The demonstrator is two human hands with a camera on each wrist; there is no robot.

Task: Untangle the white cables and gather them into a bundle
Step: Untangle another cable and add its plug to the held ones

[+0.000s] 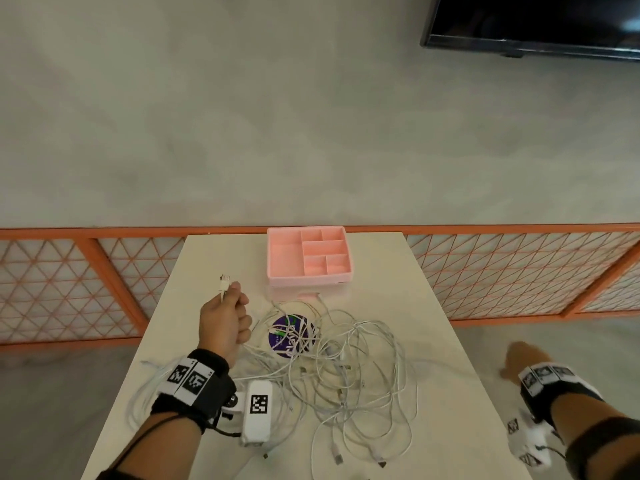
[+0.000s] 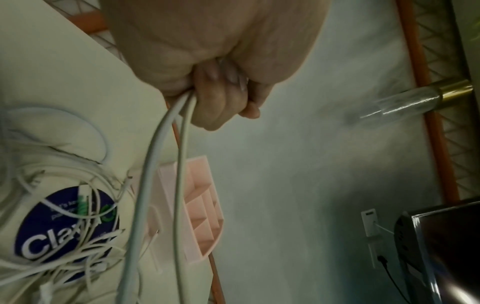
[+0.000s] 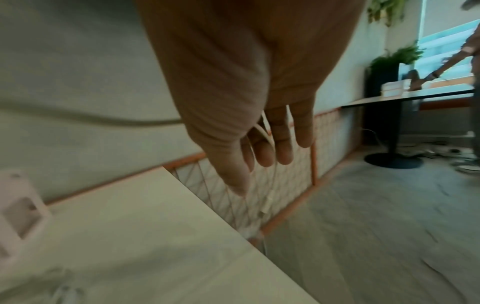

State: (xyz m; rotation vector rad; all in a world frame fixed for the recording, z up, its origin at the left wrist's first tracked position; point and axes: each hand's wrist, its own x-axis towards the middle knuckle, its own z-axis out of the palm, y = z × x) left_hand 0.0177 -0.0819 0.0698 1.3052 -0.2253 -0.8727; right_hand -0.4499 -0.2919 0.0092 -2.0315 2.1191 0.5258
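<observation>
On counter [image 1: 398,271], head view: cables [image 1: 332,368] lie tangled, light and limp; left hand [image 1: 225,323] fingers clench strands just below a plug.

Left wrist: two strands run from the fist.

Right wrist: right hand [image 3: 249,115] off counter, fingers loosely extended, a thin cable draped among them. Judgement: grasp near plugs.

The cables [image 1: 332,368] lie on the table [image 1: 433,341], over a sticker [image 1: 289,336], before the tray [image 1: 277,261].

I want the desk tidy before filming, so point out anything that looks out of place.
The white cables lie in a loose tangle across the table, covering a round blue sticker. The left hand grips two strands with a plug sticking up. The pink organizer tray sits square and holds nothing.
</observation>
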